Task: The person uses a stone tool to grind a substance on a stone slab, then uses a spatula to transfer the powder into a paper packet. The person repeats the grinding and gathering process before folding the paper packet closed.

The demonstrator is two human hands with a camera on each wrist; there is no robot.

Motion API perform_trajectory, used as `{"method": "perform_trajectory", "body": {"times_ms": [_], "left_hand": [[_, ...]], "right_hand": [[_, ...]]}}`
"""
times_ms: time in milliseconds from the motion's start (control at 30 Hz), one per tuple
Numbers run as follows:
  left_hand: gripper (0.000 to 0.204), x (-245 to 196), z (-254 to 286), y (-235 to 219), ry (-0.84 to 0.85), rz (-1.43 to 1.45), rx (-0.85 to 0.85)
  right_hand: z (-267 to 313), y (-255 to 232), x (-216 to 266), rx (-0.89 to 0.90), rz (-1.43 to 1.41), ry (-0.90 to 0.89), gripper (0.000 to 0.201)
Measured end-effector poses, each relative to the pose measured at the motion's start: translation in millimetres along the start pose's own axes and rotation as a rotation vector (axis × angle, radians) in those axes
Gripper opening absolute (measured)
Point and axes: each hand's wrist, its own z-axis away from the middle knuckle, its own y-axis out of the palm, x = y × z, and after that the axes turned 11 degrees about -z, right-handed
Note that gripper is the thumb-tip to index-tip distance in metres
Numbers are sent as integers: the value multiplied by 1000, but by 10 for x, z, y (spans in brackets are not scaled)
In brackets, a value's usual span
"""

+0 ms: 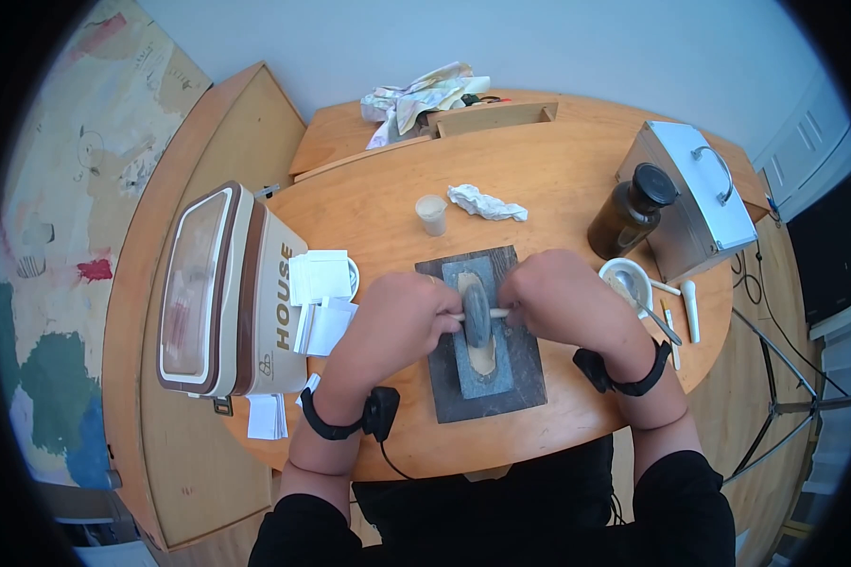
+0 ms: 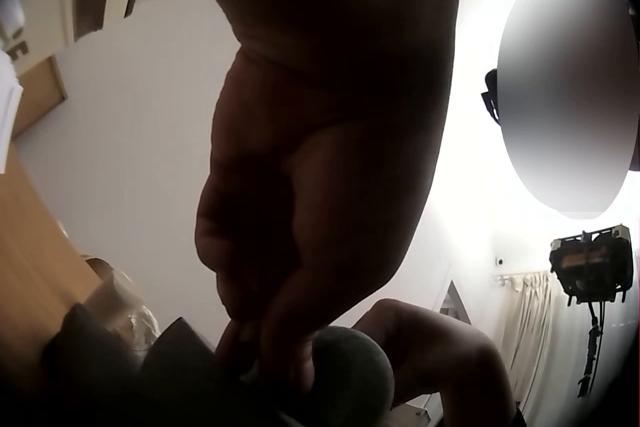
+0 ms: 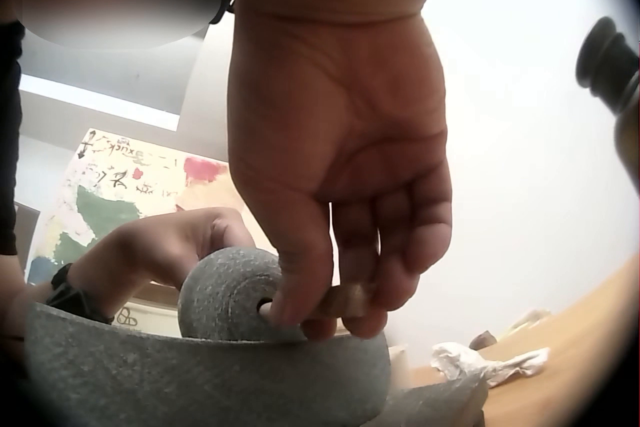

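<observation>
A grey stone wheel [image 1: 478, 317] stands on edge in the hollow of a grey stone trough [image 1: 511, 364], which holds tan powder and lies on a dark board [image 1: 531, 397]. My left hand [image 1: 402, 310] pinches the wheel's left wooden handle, and my right hand [image 1: 560, 295] grips the right one. In the right wrist view the thumb and fingers of the right hand [image 3: 345, 157] close round the handle beside the wheel [image 3: 228, 297], above the trough wall [image 3: 200, 372]. The left hand [image 2: 300, 207] is dark in the left wrist view, next to the wheel [image 2: 350, 377].
Behind the board are a small cup [image 1: 431, 215] and crumpled tissue [image 1: 487, 203]. On the right stand a brown bottle [image 1: 624, 222], a metal case [image 1: 695, 198] and a white bowl [image 1: 624, 267] with a spoon. White papers [image 1: 324, 326] and a cream box [image 1: 265, 302] are left.
</observation>
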Motion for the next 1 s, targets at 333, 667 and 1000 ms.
{"method": "perform_trajectory", "body": {"times_ms": [333,667,1000], "left_hand": [[12,-25,39,10,8,-22,24],[16,37,-40,18,-78,-49,-139],[12,-133,124,-70,52,-41,127]], "right_hand": [[31,21,1,-5,-14,-83,10],[-69,26,-63,-256,20,-69,7],[92,-7,67,88,-7,-74,13]]}}
